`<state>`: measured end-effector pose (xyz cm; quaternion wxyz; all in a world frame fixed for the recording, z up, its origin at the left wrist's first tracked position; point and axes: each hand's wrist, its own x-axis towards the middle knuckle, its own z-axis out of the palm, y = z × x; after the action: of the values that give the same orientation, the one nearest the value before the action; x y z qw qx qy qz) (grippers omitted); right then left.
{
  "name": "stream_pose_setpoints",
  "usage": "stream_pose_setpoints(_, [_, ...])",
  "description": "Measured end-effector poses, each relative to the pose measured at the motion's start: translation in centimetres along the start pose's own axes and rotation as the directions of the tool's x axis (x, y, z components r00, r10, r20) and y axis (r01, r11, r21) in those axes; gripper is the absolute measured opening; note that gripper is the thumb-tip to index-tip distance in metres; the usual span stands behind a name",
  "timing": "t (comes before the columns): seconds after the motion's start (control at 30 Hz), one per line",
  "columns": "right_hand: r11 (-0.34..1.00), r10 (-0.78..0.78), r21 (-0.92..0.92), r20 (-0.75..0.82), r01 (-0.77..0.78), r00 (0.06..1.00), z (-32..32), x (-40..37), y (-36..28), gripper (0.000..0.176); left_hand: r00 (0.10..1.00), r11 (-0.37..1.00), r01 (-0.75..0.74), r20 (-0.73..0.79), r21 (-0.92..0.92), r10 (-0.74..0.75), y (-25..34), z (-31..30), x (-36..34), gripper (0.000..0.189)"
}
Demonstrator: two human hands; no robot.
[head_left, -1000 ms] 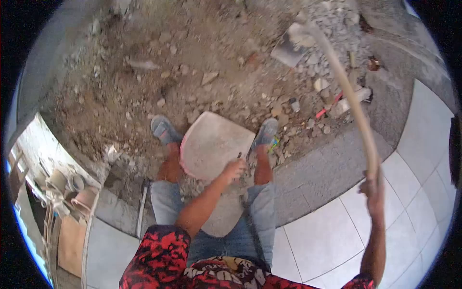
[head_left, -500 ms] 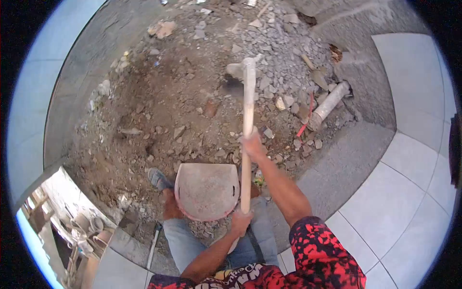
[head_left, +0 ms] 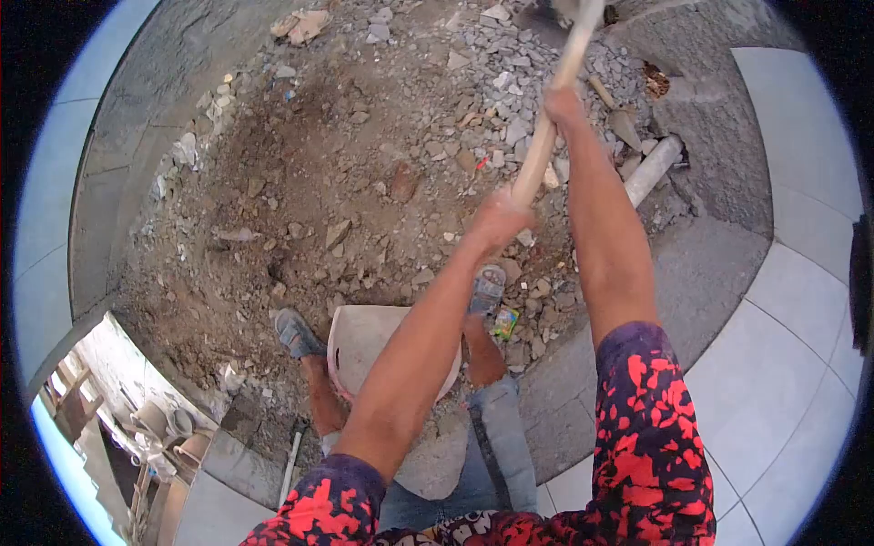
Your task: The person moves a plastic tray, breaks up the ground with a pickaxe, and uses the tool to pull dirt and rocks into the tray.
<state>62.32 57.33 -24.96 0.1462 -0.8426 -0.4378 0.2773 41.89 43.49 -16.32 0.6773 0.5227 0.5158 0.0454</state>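
Observation:
A wooden handle [head_left: 537, 150] slants up to the right over the rubble [head_left: 464, 100]. Its metal head is at the top edge, blurred and partly cut off. My left hand [head_left: 502, 218] is wrapped round the handle's lower end. Further up, my right hand [head_left: 565, 106] grips the same handle. Between my feet lies a pale pan [head_left: 364, 338] with a reddish rim, partly hidden by my left forearm.
A pipe [head_left: 655, 171] sticks out of the wall at the right, near a trowel [head_left: 623, 127]. A green packet [head_left: 506, 322] lies by my right foot. White tiles [head_left: 781, 328] border the right side. Pots [head_left: 150, 420] stand at the lower left.
Both hands have moved up and forward with the handle, which has swung from upright to slanting right. Its head has gone to the top edge. My left forearm now crosses the pan.

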Motion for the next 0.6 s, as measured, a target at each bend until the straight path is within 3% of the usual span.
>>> stream_pose_setpoints(0.13, [0.987,0.060,0.155,-0.150,-0.036,0.987,0.8,-8.0,-0.8,0.036,0.998,0.993,-0.024,-0.061,0.119,0.031,-5.6,0.2,-5.6,0.042])
stream_pose_setpoints(0.2, [0.823,0.232,0.467,0.246,-0.325,0.941,0.5,-11.0,-1.5,0.026,0.998,0.998,0.060,0.010,-0.022,-0.060,-8.2,1.1,-9.0,0.040])
stream_pose_setpoints(0.23, [0.817,0.244,0.467,0.252,-0.338,0.937,1.0,-12.5,-1.6,0.026,0.997,0.997,0.071,0.019,-0.018,-0.071,-9.0,0.9,-11.5,0.040])
stream_pose_setpoints(0.3, [0.612,0.279,0.656,0.344,-0.442,0.897,2.6,-14.4,-3.2,0.017,0.985,0.982,0.144,0.111,-0.126,-0.130,-10.1,-0.3,-15.9,0.038])
stream_pose_setpoints(0.37, [0.707,0.259,0.555,0.373,-0.438,0.891,4.6,-17.9,-4.5,0.020,0.950,0.938,0.309,0.101,-0.158,-0.296,-11.1,-0.6,-20.5,0.039])
stream_pose_setpoints(0.43, [0.633,0.307,0.615,0.358,-0.470,0.882,5.8,-22.1,-6.2,0.023,0.947,0.942,0.320,0.044,-0.099,-0.318,-10.7,-2.2,-24.5,0.039])
stream_pose_setpoints(0.5, [0.727,0.234,0.515,0.437,-0.455,0.868,13.1,-23.2,0.3,0.024,0.931,0.929,0.363,0.078,-0.077,-0.357,-12.4,-2.6,-28.8,0.039])
stream_pose_setpoints(0.53, [0.729,0.216,0.524,0.433,-0.439,0.875,12.5,-24.8,-2.3,0.024,0.920,0.920,0.389,0.079,-0.054,-0.385,-13.1,-3.2,-29.7,0.040])
stream_pose_setpoints(0.6, [0.580,0.386,0.578,0.426,-0.574,0.818,10.3,-30.6,-6.9,0.019,0.912,0.905,0.408,0.094,-0.120,-0.399,-12.2,-4.4,-31.9,0.040])
